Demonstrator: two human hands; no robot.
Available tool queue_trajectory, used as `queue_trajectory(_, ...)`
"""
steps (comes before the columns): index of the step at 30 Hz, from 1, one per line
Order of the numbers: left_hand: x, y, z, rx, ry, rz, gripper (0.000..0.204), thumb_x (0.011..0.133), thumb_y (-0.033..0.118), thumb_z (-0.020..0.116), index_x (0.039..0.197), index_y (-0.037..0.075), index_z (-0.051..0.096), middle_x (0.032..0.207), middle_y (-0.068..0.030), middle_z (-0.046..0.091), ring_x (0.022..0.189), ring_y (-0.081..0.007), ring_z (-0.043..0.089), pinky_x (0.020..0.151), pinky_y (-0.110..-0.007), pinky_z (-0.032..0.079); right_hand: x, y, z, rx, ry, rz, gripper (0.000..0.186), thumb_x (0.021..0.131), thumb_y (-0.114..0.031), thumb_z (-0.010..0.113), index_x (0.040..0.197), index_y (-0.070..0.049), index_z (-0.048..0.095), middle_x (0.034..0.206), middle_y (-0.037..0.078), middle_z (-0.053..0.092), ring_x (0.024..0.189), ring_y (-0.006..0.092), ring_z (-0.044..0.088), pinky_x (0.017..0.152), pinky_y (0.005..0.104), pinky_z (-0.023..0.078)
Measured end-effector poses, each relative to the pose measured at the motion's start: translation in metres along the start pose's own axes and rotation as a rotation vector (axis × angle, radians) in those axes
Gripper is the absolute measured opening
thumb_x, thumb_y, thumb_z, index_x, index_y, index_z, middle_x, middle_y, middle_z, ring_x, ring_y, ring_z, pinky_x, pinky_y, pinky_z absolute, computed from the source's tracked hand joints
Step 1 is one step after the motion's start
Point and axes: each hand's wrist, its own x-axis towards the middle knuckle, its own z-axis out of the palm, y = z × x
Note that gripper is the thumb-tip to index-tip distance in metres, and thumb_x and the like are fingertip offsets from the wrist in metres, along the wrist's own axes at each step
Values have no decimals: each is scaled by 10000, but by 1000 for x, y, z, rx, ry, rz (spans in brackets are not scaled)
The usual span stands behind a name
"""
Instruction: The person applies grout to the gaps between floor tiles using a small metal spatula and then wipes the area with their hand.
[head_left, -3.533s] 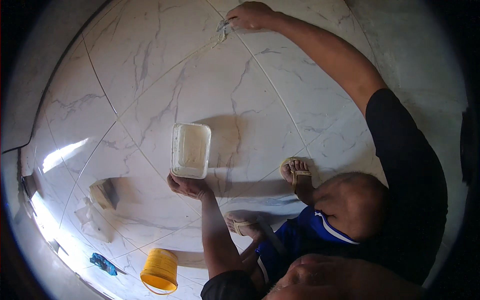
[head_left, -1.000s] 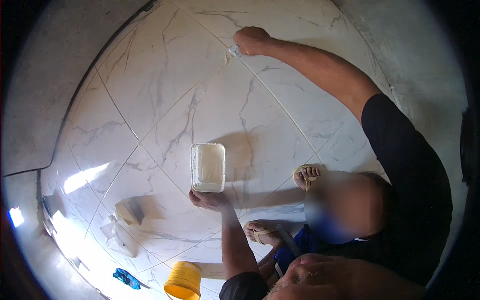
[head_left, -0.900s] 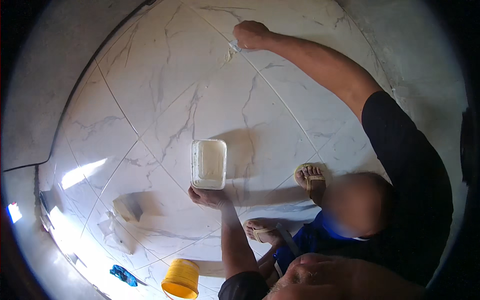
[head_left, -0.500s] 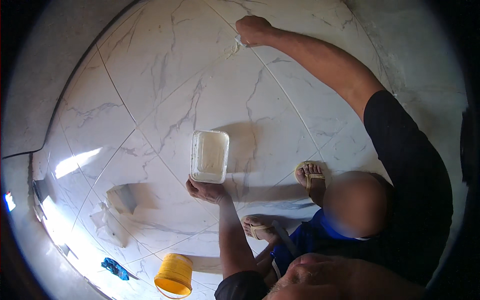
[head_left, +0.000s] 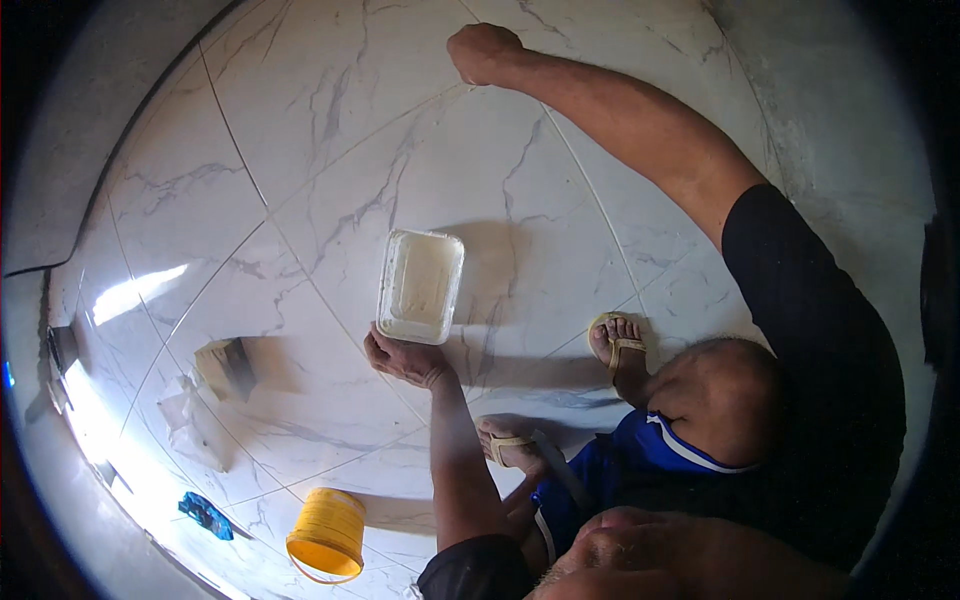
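My left hand (head_left: 404, 358) grips the near end of a white rectangular plastic tub (head_left: 456, 285), its fingers closed at the rim. A whitish paste coats the tub's inside. Far forward, my right hand (head_left: 482, 54) is closed in a fist, low over a tile joint (head_left: 420, 108) in the white marbled floor. Whatever the fist holds is hidden in this view; only a hint of something pale shows under it.
At the lower left stand a yellow bucket (head_left: 327, 530) and a beige block-like box (head_left: 224, 368). Near them lie a crumpled white bag (head_left: 190, 428) and a blue plastic piece (head_left: 206, 515). My sandalled feet (head_left: 618, 340) are close to the tub. A grey wall edge (head_left: 840, 120) runs along the right.
My right fist has moved slightly left along the joint, and the small white piece under it is now hidden. The pale smear beside it has mostly gone. My left hand keeps the tub.
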Motion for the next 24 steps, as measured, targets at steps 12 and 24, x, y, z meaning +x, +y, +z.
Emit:
queue_trajectory(12,2,-11,4,13,-28,7,525,912,120,707,1414,77,559,1386,-157,512,1274,-364,490,1042,-464,458,10,-77,-3,107,80,-117,85,742,-9,672,788,34,728,818,230,728,798,393,732,664,500,577)
queue_trajectory(24,1,4,-2,34,-17,51,444,974,136,625,1404,73,538,1368,-141,521,1282,-344,479,1039,-434,450,23,-109,5,51,92,-170,203,775,8,645,936,24,767,956,186,752,900,347,741,693,477,602)
